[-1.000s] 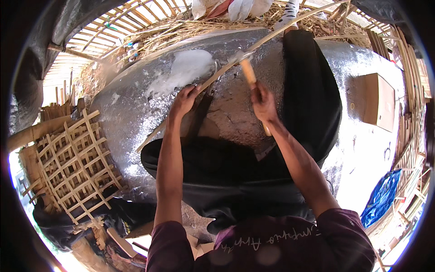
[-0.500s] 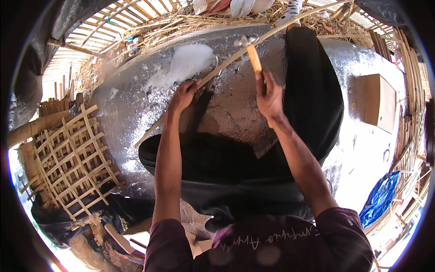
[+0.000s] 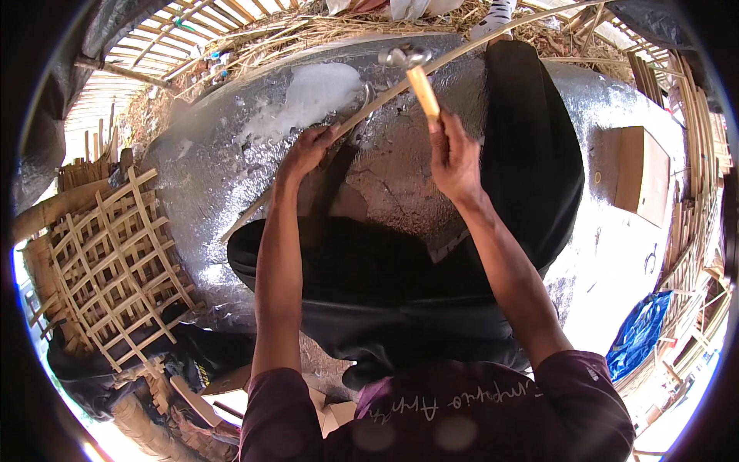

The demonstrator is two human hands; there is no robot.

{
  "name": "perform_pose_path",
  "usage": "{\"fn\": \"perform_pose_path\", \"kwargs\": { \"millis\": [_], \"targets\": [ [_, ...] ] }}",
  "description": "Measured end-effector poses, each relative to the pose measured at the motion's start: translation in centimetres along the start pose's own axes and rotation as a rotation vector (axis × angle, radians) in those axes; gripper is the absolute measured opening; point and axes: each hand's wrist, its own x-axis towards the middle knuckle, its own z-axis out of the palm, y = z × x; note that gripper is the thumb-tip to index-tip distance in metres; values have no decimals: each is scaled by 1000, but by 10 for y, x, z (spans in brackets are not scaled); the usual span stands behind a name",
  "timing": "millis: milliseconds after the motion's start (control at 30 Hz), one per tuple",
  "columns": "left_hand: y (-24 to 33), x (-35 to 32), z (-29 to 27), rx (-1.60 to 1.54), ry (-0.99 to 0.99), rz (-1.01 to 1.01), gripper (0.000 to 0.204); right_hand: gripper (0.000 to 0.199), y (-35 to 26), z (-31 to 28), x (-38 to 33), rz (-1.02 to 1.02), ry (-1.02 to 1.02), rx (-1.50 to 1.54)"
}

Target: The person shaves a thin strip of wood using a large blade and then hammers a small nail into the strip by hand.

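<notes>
A long, thin bamboo strip runs slantwise from the lower left to the far upper right. My left hand is closed round it, left of the middle. In my right hand is a hammer with a pale wooden handle; my fingers wrap the grip. Its shiny metal head points away from me, close by the far side of the strip, and I cannot tell whether they touch. Just beyond my left hand, a curved metal piece shows partly behind the strip.
Silvery sheeting covers the floor round my black-clad legs. On the left lies a woven bamboo lattice. A cardboard box and a blue plastic sheet are on the right. Straw and bamboo sticks line the far edge.
The hammer's head has shifted up and to the left, farther from me, as its handle tilts. The strip stays in my left hand; the whole view has moved slightly.
</notes>
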Motion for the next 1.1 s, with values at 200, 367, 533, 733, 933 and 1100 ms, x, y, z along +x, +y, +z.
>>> {"fn": "perform_pose_path", "kwargs": {
  "millis": [200,367,533,733,933,1100],
  "targets": [
    [-4,7,2,-31,-4,21,54,18,38,22,-23,43,25,32],
    [-12,-1,1,36,26,8,53,22,12,13,-9,291,0,319],
    [1,3,2,-9,44,23,52,30,33,16,-2,346,14,218],
    [6,-1,-1,50,54,-1,52,19,36,26,-14,514,-11,261],
    [4,-4,0,69,75,28,53,24,43,33,-20,420,-144,192],
    [6,0,1,51,69,34,52,30,24,11,-8,753,-158,645]
  ]
}}
